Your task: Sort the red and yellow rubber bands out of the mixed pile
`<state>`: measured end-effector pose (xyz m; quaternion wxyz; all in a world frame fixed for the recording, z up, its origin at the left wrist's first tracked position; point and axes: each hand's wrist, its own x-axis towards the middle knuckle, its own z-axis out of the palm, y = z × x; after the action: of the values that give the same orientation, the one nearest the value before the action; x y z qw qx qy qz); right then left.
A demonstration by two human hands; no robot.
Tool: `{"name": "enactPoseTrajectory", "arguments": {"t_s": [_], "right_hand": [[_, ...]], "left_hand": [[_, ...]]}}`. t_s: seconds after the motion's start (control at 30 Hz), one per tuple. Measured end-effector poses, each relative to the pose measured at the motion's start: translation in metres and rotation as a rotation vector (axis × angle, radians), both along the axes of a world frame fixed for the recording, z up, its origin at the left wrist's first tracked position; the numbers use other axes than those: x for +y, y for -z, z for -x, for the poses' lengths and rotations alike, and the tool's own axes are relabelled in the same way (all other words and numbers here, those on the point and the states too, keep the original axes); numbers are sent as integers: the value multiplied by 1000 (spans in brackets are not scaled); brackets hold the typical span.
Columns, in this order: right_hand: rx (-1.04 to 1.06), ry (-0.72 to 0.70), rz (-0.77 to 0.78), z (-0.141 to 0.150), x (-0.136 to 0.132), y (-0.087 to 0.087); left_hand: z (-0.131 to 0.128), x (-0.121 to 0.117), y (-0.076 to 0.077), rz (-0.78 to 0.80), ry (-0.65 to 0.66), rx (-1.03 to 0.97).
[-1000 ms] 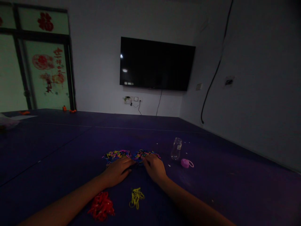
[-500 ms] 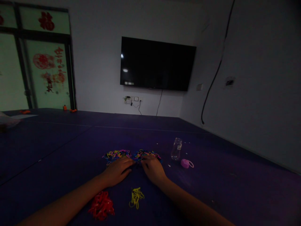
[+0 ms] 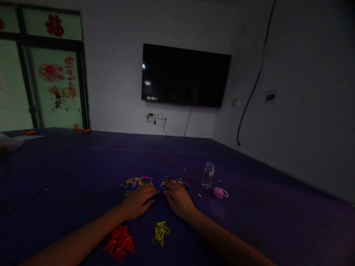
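Two mounds of small multicoloured rubber bands lie side by side on the purple table, a left pile point(image 3: 137, 181) and a right pile point(image 3: 180, 182). Over the near edge of the left pile rests my left hand point(image 3: 138, 201), its fingers stretched out and its thumb apart. My right hand point(image 3: 179, 199) lies against the near side of the right pile, fingers extended and slightly apart on the bands. The fingertips of both hands point toward the gap between the mounds. Closer to me are a heap of red rubber bands point(image 3: 120, 242) and a small bunch of yellow rubber bands point(image 3: 161, 232).
Right of the piles stands a clear bottle point(image 3: 207, 176), with a pink looped cap point(image 3: 219, 192) beside it. White scraps dot the purple table point(image 3: 249, 207). A plastic bag point(image 3: 9, 143) and orange objects point(image 3: 85, 130) sit at the far left. A television point(image 3: 185, 75) hangs on the wall.
My right hand has shifted slightly left, toward the gap between the piles. My left hand stays nearly still, and the red and yellow bands have not moved.
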<state>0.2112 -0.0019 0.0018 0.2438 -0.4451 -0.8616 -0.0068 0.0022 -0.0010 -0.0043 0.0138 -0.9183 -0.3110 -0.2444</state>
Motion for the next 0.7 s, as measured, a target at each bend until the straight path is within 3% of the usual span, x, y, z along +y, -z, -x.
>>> {"name": "enactPoseTrajectory", "arguments": {"t_s": [0.7], "right_hand": [[-85, 42, 11, 0, 2, 4]], "left_hand": [[-1, 2, 2, -36, 1, 7]]}}
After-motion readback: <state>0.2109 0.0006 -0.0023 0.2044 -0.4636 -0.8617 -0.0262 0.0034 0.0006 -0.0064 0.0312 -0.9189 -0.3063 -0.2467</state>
